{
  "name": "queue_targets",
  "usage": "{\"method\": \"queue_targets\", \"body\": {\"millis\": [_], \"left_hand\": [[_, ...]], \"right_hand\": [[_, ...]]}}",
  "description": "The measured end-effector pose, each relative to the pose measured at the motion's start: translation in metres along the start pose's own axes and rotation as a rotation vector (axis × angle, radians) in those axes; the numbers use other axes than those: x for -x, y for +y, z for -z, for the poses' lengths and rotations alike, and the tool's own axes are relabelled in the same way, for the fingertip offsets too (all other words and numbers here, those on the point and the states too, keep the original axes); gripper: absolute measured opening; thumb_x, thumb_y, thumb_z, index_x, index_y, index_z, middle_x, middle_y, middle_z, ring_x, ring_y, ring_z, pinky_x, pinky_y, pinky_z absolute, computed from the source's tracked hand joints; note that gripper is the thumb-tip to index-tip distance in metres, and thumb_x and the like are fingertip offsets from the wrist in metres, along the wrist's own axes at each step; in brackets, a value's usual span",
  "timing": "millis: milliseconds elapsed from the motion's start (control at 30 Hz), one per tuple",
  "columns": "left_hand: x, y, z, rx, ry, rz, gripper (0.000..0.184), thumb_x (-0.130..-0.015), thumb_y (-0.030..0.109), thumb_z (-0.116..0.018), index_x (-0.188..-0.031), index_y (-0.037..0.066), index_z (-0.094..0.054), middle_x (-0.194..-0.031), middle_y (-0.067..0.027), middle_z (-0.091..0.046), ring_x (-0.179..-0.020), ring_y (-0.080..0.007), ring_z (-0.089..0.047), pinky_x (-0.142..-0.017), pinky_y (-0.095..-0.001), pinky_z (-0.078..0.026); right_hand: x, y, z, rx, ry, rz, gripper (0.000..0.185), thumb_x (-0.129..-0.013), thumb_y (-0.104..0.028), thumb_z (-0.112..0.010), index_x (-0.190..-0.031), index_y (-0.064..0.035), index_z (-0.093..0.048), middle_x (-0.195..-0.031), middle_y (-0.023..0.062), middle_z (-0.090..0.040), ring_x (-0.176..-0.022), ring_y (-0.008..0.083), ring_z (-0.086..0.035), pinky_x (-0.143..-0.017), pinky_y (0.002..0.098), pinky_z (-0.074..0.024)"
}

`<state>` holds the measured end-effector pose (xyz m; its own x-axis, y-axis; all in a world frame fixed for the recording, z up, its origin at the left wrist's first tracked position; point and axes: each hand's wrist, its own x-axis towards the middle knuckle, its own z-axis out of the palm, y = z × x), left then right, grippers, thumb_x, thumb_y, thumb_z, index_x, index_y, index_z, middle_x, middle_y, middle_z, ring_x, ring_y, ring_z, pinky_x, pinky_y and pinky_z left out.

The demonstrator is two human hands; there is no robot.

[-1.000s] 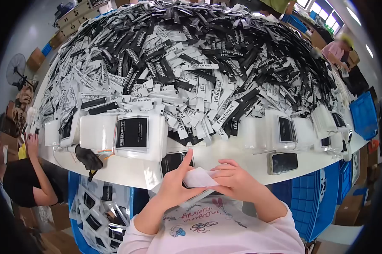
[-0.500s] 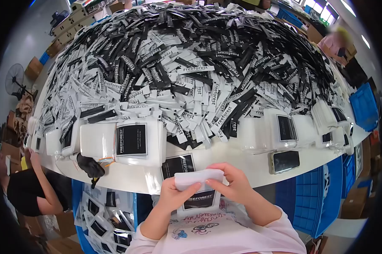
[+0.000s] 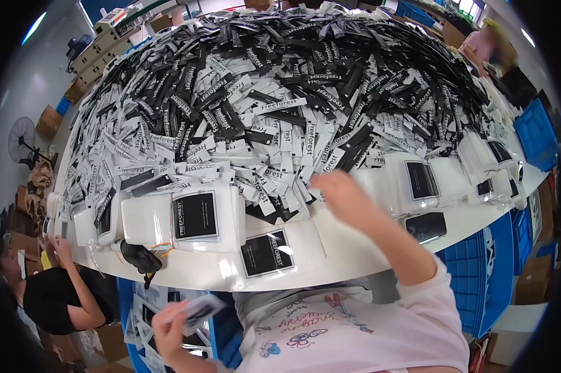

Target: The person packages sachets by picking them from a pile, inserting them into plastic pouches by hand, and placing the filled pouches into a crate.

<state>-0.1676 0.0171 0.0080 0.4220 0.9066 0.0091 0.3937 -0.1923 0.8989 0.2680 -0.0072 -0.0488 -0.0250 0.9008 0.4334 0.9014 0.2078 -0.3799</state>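
My left hand (image 3: 173, 329) is closed on a clear and white plastic packet (image 3: 204, 308), blurred by motion, over a blue crate (image 3: 130, 311) of black-labelled packets. At the front of the sachet pile (image 3: 277, 105), made of black and white "Freeforest" sticks, my right hand (image 3: 342, 198) has its fingers curled together. Its fingertips touch the white sachets there; what they pinch, if anything, is hidden. Flat on the table between my hands lies a clear bag with a black FREEFOREST label (image 3: 268, 253).
Stacks of clear bags (image 3: 150, 221) stand left and more bags (image 3: 389, 180) right. A black pouch (image 3: 140, 258) and a phone (image 3: 426, 227) lie near the edge. Blue crates (image 3: 473, 273) stand at right. One person (image 3: 63, 298) is at left, another (image 3: 482, 46) far right.
Both hands held a folded white packet together in front of my chest. The left has carried a packet down left over the crate; the right has let go and reached up to the sachets.
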Motion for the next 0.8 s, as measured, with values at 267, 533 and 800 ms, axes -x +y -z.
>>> {"method": "queue_targets", "body": {"millis": [267, 533, 800], "left_hand": [[0.037, -0.032, 0.015, -0.344, 0.013, 0.422, 0.060, -0.067, 0.010, -0.067, -0.122, 0.002, -0.044, -0.108, -0.0141, -0.055, -0.098, -0.0223, -0.054, -0.087, -0.0328, -0.038], [-0.027, 0.000, -0.097, -0.160, -0.360, -0.237, 0.045, -0.072, 0.017, -0.067, -0.111, 0.001, -0.053, -0.097, -0.0148, -0.060, -0.091, -0.0294, -0.057, -0.081, -0.0341, -0.044], [-0.070, 0.006, -0.188, -0.444, -0.361, -0.532, 0.054, -0.073, 0.026, -0.065, -0.119, 0.005, -0.047, -0.128, -0.0188, -0.038, -0.118, -0.0357, -0.036, -0.096, -0.0446, -0.031]], "right_hand": [[-0.026, 0.039, 0.016, 0.645, -0.336, 0.196, 0.016, -0.071, -0.010, -0.054, -0.087, -0.0130, -0.055, -0.083, -0.0001, -0.058, -0.092, 0.0160, -0.053, -0.085, 0.0392, -0.0346], [-0.045, 0.040, 0.069, 0.679, -0.351, -0.106, 0.021, -0.073, -0.017, -0.056, -0.093, -0.0101, -0.051, -0.069, 0.0048, -0.058, -0.064, 0.0232, -0.060, -0.054, 0.0336, -0.0470], [0.036, -0.029, 0.047, -0.740, 0.625, -0.106, 0.015, -0.089, -0.017, -0.045, -0.093, -0.0035, -0.040, -0.066, 0.0066, -0.050, -0.055, 0.0115, -0.048, -0.050, 0.0236, -0.0409]]}}
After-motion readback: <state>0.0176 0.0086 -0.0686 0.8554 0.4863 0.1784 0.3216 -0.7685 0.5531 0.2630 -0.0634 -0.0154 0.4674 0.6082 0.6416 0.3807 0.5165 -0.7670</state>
